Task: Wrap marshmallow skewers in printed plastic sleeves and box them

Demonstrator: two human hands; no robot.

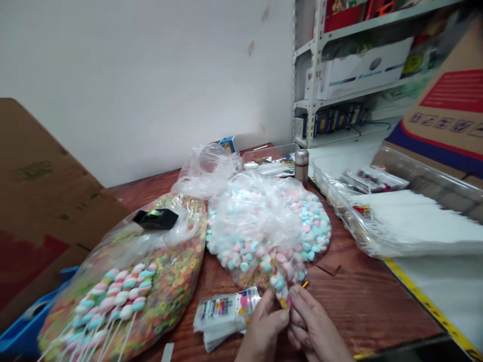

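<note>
My left hand (263,331) and my right hand (315,329) meet at the bottom centre, fingers pinched on a small clear packet of candy (284,295) held between them. Just beyond it lies a big clear bag of pink, blue and white marshmallows (269,229). A stack of small printed packets (224,311) lies on the wooden table (358,296) beside my left hand.
A large bag of colourful cereal rings (151,281) carries twisted marshmallow sticks (113,301) and a black object (155,218). Cardboard (41,201) and a blue bin (22,332) stand left. A clear tray (396,211), a steel bottle (301,166) and metal shelves (350,75) are right.
</note>
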